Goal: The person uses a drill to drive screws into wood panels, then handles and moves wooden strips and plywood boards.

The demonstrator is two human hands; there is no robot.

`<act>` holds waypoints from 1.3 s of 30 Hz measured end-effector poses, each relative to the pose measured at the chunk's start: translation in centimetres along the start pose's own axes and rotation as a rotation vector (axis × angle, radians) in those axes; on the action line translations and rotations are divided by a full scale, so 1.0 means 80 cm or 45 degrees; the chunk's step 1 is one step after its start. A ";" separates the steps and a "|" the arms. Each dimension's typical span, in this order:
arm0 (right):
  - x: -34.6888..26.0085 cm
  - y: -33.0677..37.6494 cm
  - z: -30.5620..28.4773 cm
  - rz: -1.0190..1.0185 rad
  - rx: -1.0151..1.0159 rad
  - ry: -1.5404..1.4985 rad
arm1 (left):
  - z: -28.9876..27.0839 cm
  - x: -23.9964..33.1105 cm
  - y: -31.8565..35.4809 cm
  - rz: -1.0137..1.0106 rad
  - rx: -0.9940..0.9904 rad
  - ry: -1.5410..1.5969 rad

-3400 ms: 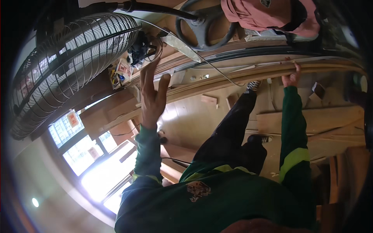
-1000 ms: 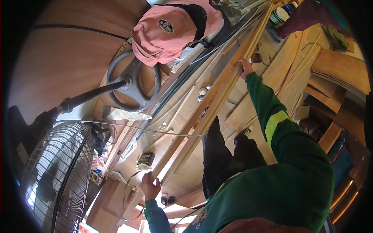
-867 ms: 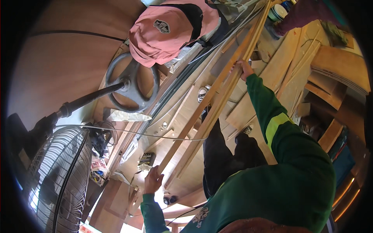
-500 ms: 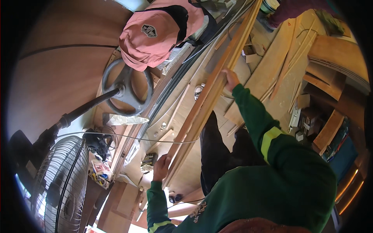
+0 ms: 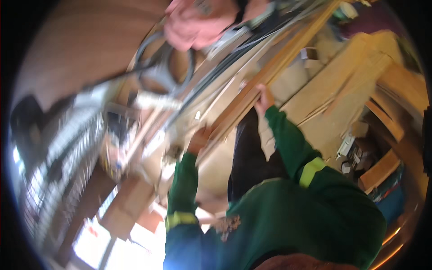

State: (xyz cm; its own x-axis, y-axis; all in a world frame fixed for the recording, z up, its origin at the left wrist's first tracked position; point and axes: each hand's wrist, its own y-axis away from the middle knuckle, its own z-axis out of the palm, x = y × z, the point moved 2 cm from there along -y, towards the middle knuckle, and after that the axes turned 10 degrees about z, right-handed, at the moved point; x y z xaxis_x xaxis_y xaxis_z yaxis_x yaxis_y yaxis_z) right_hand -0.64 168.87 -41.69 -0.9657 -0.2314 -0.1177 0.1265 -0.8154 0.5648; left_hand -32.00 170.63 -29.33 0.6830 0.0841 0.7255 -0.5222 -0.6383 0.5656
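Long, narrow wooden boards (image 5: 239,107) run diagonally from in front of my body to the far right, held together as a bundle. My left hand (image 5: 199,139) is closed around their near end, its fingers blurred by motion. Farther along, my right hand (image 5: 264,100) grips the right edge of the same boards, with its thumb side toward the top. My legs in dark trousers show just below the boards. How many boards lie in the bundle cannot be made out.
A standing fan (image 5: 63,175) is at the left, with its grey round base (image 5: 164,74) farther off. A pink backpack (image 5: 200,22) lies beyond. Wide wooden sheets (image 5: 328,81) cover the right floor. Part of another person in maroon (image 5: 371,20) shows far right.
My view has shifted and blurred. My left hand has moved up and away from my body with the near end of the boards; my right hand still holds them.
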 end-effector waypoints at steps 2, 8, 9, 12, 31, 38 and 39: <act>0.004 -0.006 0.001 0.050 -0.123 0.019 | 0.001 0.011 -0.016 -0.225 0.084 0.183; -0.004 -0.009 0.080 0.165 0.333 0.032 | -0.026 0.056 0.013 0.338 0.584 -0.138; -0.010 -0.013 0.087 0.134 0.403 0.049 | -0.034 0.062 0.023 0.398 0.516 0.098; -0.041 -0.037 0.062 0.049 0.528 -0.044 | -0.067 0.096 0.066 0.521 0.267 1.010; -0.248 -0.146 0.033 -0.200 0.630 0.058 | -0.178 0.113 0.308 0.028 1.592 1.103; -0.263 -0.124 0.050 -0.312 0.721 0.139 | -0.230 0.137 0.338 -0.375 1.484 0.069; -0.259 -0.121 0.060 -0.346 0.736 0.173 | -0.233 0.130 0.347 -0.411 1.421 0.121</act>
State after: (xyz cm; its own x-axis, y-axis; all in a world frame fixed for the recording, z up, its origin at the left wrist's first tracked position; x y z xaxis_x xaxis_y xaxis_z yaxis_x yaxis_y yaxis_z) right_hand 17.03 184.12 -40.77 -0.9039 -0.1531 -0.3995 -0.2975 -0.4461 0.8441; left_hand -48.90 168.03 1.17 0.6365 0.3922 0.6641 0.4407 -0.8916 0.1042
